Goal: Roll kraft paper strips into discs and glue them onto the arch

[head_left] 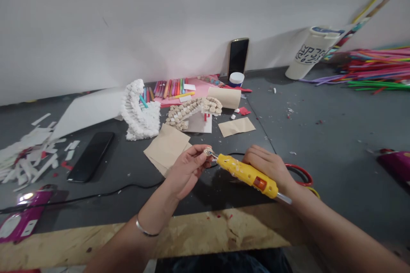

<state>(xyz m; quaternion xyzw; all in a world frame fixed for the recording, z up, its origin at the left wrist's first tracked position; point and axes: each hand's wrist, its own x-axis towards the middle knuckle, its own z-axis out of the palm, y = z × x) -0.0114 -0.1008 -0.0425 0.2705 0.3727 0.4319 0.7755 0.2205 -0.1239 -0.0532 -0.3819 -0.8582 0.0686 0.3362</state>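
My right hand (270, 167) grips a yellow glue gun (246, 175), with its nozzle pointing left. The nozzle tip meets a small rolled paper piece (208, 151) that my left hand (187, 168) pinches between thumb and fingers. A bracelet sits on my left wrist. Both hands hover over the grey floor, just in front of some tan paper squares (168, 147). Behind these stands a small model (194, 111) covered with paper rolls, and a white fringed paper piece (139, 113).
A black phone (91, 155) lies at left, near white paper scraps (28, 153). Markers (169, 88), a paper roll (226, 97), a small jar (236, 79) and an upright phone (238, 56) line the wall. Coloured straws (374, 70) pile at right. A cable (96, 194) crosses the floor.
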